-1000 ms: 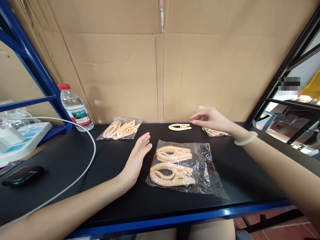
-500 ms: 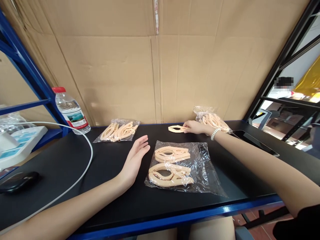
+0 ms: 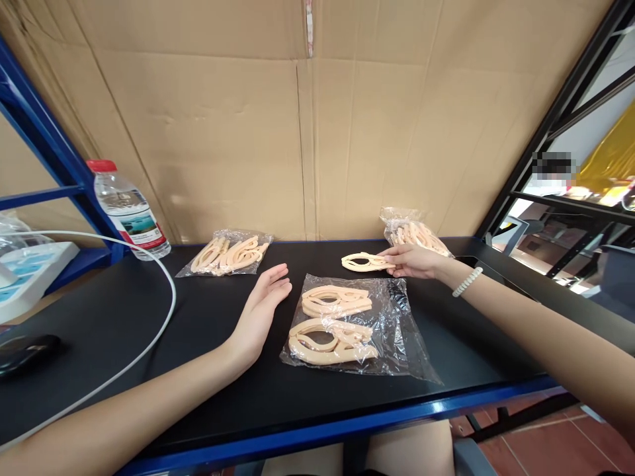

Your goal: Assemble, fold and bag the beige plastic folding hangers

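Observation:
My right hand (image 3: 414, 260) pinches the end of a beige plastic folding hanger (image 3: 364, 262), folded up, just over the back of the black table. My left hand (image 3: 260, 314) has its edge on the tabletop, fingers stretched out, holding nothing. Between the hands and nearer to me lies a clear plastic bag (image 3: 399, 354) with several folded hangers (image 3: 332, 344) in two stacks. A second bag of hangers (image 3: 231, 253) rests at the back left, beyond my left hand. Behind my right hand is a third bag of hangers (image 3: 414, 233), partly covered by the hand.
A water bottle (image 3: 133, 221) with a red cap stands at the back left. A white cable (image 3: 166, 311) curves over the left side, near a black mouse (image 3: 27, 352) and a white power strip (image 3: 40, 271). Cardboard (image 3: 223, 132) walls the back; a dark flat device (image 3: 491, 277) lies right.
My right hand has drawn the hanger a little towards me and to the right, and it appears raised. My left hand keeps its pose. The whole view has shifted slightly.

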Action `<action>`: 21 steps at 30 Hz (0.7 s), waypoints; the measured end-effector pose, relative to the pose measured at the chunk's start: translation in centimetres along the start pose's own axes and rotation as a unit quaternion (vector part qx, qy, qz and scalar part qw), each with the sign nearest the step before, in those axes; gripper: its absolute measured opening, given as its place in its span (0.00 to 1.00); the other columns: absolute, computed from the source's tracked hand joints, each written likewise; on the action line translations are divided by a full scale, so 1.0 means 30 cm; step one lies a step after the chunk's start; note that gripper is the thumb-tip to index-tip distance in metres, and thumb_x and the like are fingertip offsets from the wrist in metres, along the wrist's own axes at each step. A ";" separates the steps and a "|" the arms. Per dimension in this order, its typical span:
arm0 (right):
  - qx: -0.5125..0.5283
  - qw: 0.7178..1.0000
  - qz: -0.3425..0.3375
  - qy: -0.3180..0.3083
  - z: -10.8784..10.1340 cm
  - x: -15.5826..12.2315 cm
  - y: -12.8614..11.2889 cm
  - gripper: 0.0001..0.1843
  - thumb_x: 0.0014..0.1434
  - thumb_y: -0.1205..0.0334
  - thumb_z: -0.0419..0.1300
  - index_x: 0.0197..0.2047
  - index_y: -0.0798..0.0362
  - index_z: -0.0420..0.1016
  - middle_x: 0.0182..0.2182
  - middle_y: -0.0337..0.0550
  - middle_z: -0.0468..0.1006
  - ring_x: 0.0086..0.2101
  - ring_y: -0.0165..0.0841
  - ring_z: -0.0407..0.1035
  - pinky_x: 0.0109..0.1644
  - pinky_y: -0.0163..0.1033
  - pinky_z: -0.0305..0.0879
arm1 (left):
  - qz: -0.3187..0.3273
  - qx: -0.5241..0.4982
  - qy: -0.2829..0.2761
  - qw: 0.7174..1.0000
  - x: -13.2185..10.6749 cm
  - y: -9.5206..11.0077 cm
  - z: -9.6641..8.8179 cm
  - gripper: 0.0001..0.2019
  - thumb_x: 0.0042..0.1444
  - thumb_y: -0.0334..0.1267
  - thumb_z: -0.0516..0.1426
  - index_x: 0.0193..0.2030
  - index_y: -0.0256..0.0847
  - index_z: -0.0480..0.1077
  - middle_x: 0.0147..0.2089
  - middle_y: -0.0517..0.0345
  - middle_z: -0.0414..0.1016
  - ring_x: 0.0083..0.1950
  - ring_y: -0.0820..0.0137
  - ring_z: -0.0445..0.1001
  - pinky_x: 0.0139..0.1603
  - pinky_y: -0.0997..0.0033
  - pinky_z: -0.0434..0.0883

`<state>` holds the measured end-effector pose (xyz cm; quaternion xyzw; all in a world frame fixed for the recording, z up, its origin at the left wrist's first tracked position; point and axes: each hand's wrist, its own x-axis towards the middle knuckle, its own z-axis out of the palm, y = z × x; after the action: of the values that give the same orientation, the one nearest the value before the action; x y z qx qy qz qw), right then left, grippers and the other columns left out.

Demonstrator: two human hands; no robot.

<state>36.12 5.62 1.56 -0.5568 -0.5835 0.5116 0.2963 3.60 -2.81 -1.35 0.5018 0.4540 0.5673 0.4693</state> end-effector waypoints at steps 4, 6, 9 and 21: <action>0.088 0.994 -0.009 0.067 -0.009 -0.055 0.025 0.09 0.63 0.74 0.57 0.40 0.59 0.78 0.31 0.46 0.80 0.26 0.24 0.74 0.34 0.25 0.76 | -0.003 -0.001 0.002 1.000 -0.001 0.002 0.000 0.19 0.53 0.44 0.61 0.52 0.46 0.69 0.63 0.51 0.67 0.65 0.57 0.63 0.67 0.53 0.58; 0.114 0.989 -0.021 0.092 -0.016 -0.102 0.022 0.07 0.62 0.74 0.59 0.40 0.59 0.79 0.33 0.47 0.81 0.27 0.25 0.75 0.35 0.26 0.77 | -0.006 -0.003 0.002 1.000 -0.001 0.002 0.000 0.20 0.53 0.44 0.61 0.52 0.46 0.70 0.63 0.51 0.67 0.65 0.57 0.64 0.66 0.53 0.59; 0.135 0.983 -0.042 0.118 -0.022 -0.197 0.006 0.07 0.59 0.73 0.63 0.40 0.59 0.81 0.34 0.47 0.82 0.28 0.26 0.76 0.34 0.25 0.77 | -0.006 -0.004 0.001 1.000 -0.001 0.001 -0.001 0.20 0.53 0.44 0.61 0.53 0.46 0.70 0.63 0.51 0.67 0.65 0.56 0.64 0.66 0.52 0.60; 0.104 0.974 -0.064 0.189 -0.009 -0.484 -0.009 0.23 0.41 0.52 0.76 0.39 0.57 0.84 0.30 0.48 0.83 0.25 0.27 0.75 0.27 0.24 0.74 | -0.020 -0.011 -0.013 1.000 -0.026 0.023 0.006 0.18 0.54 0.43 0.61 0.52 0.47 0.71 0.61 0.52 0.69 0.67 0.56 0.61 0.67 0.51 0.59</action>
<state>39.25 -8.09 5.13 -0.5716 -0.4949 0.4345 0.4894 3.76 -3.69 -0.76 0.4948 0.4511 0.5561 0.4924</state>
